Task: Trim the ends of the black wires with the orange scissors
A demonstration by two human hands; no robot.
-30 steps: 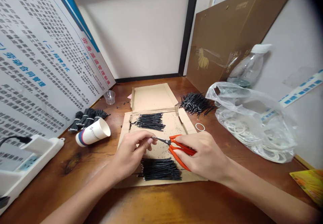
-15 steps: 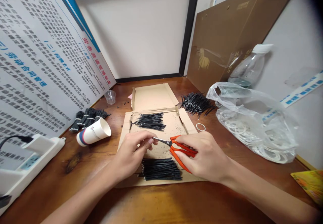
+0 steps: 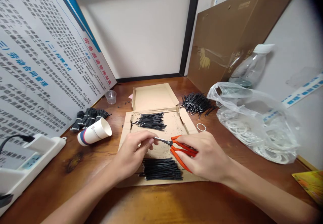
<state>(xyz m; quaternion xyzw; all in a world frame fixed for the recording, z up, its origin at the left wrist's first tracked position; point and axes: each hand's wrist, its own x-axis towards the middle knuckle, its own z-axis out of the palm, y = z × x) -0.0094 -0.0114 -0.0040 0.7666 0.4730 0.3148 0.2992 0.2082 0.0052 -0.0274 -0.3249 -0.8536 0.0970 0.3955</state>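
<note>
- The left hand (image 3: 133, 150) sits at centre frame with thumb and fingertips pinched together at the blade tips. Whatever they grip is too small to make out.
- The right hand (image 3: 204, 155) is wrapped around the orange scissors (image 3: 179, 147). The blades look almost shut and point left towards the other hand.
- Both hands hover over a flattened cardboard box (image 3: 153, 98) on the bench (image 3: 176, 200).
- Just below the hands lies a near pile of black strands (image 3: 161, 169), and above them a far pile (image 3: 151, 120). Small black specks are scattered on the card between the two piles.
- As a judgement, a good share is already handled: banded bundles (image 3: 88, 116) lie at middle left. A loose heap (image 3: 196, 103) at upper right is unbanded.
- A single rubber band (image 3: 201, 127) lies right of the box, near a clear bag (image 3: 254, 123) holding many more.
- The leaning poster (image 3: 37, 59) at left reads, as far as legible, "招聘方式" and "劳动合同管理" in blue and "劳务派遣管理制度" in red. The smaller text is unreadable.
- A paper cup (image 3: 94, 132) lies tipped on its side, and its print is too small to read.
</note>
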